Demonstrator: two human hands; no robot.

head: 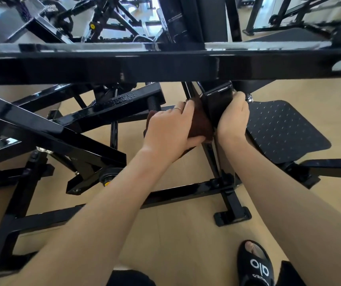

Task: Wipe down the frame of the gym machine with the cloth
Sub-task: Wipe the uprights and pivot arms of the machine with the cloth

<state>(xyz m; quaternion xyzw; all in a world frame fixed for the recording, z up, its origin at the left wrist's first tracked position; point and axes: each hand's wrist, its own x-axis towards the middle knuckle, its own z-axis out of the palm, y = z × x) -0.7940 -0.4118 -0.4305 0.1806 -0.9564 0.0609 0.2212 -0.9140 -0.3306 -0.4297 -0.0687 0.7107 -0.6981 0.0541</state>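
Note:
The gym machine has a glossy black steel frame (165, 65) with a thick horizontal beam across the upper view and slanted bars below. A short upright black post (217, 104) stands just under the beam. My left hand (169, 129) presses a dark brown cloth (199, 122) against the left face of that post, fingers wrapped around the cloth. My right hand (233, 118) grips the post's right side, thumb and fingers curled around its edge. Part of the cloth is hidden under my left palm.
A black studded foot plate (285, 131) lies right of the post. Slanted frame bars (52, 129) and a base crossbar (186, 193) surround my arms. The floor (175, 234) is light wood. My foot in a black slide sandal (255, 265) is at the bottom right.

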